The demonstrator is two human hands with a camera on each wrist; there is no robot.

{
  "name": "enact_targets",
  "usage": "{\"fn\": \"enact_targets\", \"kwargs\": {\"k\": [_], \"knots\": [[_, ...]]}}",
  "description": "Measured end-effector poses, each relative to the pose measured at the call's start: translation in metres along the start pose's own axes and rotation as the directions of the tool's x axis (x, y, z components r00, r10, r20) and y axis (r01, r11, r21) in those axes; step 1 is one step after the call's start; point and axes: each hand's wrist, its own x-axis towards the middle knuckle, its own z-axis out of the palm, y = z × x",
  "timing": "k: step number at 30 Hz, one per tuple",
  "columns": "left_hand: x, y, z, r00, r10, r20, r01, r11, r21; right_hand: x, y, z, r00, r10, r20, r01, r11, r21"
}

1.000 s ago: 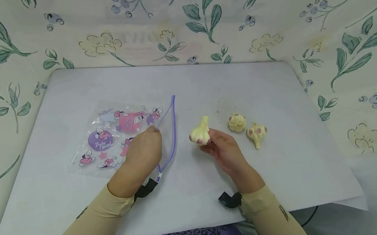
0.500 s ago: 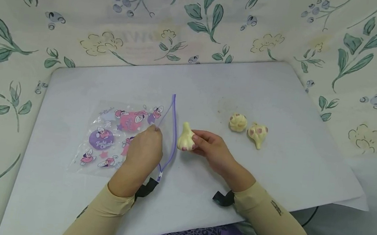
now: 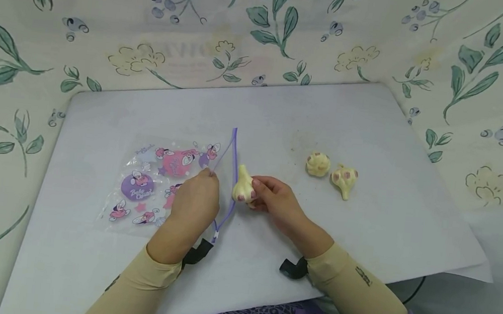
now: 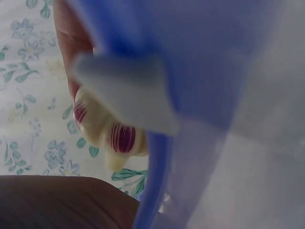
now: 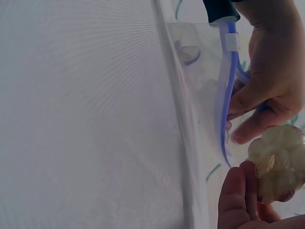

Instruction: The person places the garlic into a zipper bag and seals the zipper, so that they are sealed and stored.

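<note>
A clear slider bag point(image 3: 137, 187) with pink and purple cartoon prints lies flat on the table, its purple zip mouth point(image 3: 235, 163) spread apart. My left hand point(image 3: 194, 202) pinches one lip of that mouth. In my right hand point(image 3: 279, 202), thumb and fingers grip a garlic bulb point(image 3: 243, 187), stem up, right at the opening. Seen from the right wrist, the root end of the bulb point(image 5: 279, 164) faces the camera, close to the left fingers. The white zip slider point(image 4: 136, 93) looms large in the left wrist view and partly covers the bulb.
Two more garlic bulbs rest on the white table to the right, one rounded point(image 3: 318, 164) and one with its stem toward me point(image 3: 344, 180). Faint specks point(image 3: 300, 140) mark the tabletop behind them. Flower-patterned cloth point(image 3: 190, 35) hangs behind the table.
My right hand has carried the garlic bulb leftward from beside the bag to its purple mouth. The left hand keeps hold of the lip, nearly still. The other two bulbs have not moved.
</note>
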Motion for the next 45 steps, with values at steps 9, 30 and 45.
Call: {"fn": "enact_targets", "kwargs": {"k": [9, 30, 45], "knots": [[0.001, -0.002, -0.002, 1.0, -0.011, 0.02, 0.012, 0.998, -0.064, -0.006, -0.004, 0.004, 1.0, -0.001, 0.014, 0.001, 0.999, -0.036], [-0.003, -0.032, -0.031, 0.999, 0.032, -0.021, -0.036, 0.977, -0.212, -0.017, -0.011, -0.023, 0.968, -0.243, -0.068, 0.231, 0.961, -0.149], [-0.014, -0.028, -0.048, 0.998, -0.004, -0.066, -0.014, 0.964, -0.266, -0.047, -0.043, -0.11, 0.913, -0.253, -0.321, 0.391, 0.769, 0.505]]}}
